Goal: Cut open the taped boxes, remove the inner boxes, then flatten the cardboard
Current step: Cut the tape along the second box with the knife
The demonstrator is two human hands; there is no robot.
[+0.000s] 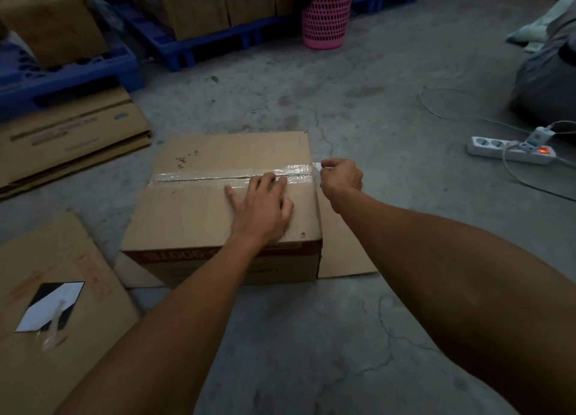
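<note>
At 7 o'clock a flattened cardboard sheet point(53, 293) lies on the floor point(296, 336), so I judge part of the work is done. In the centre stands the taped box point(218, 209), not opened yet. The left hand point(261, 209) lies flat and open on its lid, holding nothing. The right hand point(341, 176) is closed at the 3 o'clock edge, pinching the loose end of the tape point(299, 170); I see no knife. Inner boxes are still hidden. At 10 o'clock more flat cardboard point(68, 140) is stacked. The floor at 12 o'clock is free; a power strip point(511, 149) lies at 2 o'clock, well apart.
</note>
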